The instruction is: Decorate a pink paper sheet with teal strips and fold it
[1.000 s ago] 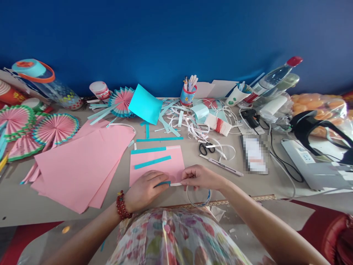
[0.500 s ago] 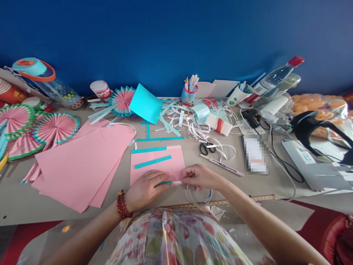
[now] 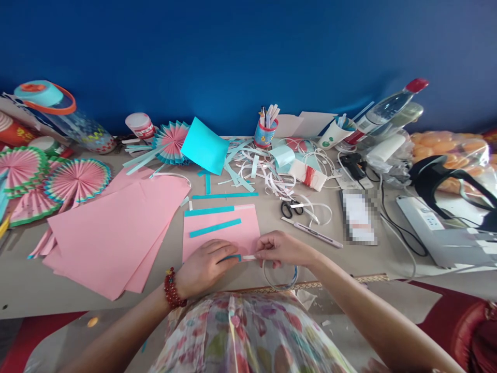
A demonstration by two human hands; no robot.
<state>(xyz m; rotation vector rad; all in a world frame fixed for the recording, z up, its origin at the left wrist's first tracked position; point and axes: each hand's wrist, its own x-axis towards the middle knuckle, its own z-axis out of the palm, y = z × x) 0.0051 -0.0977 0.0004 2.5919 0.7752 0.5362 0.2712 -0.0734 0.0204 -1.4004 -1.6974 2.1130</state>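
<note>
A small pink sheet of paper point(image 3: 249, 228) lies in front of me near the table edge. Along its far edge runs a blue paper strip point(image 3: 209, 212), and a second blue strip point(image 3: 216, 228) lies slanted across its middle. My left hand point(image 3: 205, 265) rests flat on the near part, fingers stretched over another blue strip point(image 3: 235, 257) that is partly hidden. At the sheet's near right corner my right hand point(image 3: 283, 248) is closed in a pinch on tape. A short white piece point(image 3: 249, 257) shows by its fingertips, and the tape roll point(image 3: 295, 278) hangs below the hand.
Large pink sheets point(image 3: 112, 233) are stacked at left, beside pleated paper fans point(image 3: 77, 180). Black-handled scissors point(image 3: 287, 209) and a craft knife point(image 3: 318, 235) lie to the right. Behind are paper scraps point(image 3: 274, 178), a pen cup point(image 3: 266, 133) and a glue gun point(image 3: 354, 166).
Hardly anything differs. Both hands keep their places on the pink sheet, and the view has shifted very slightly.
</note>
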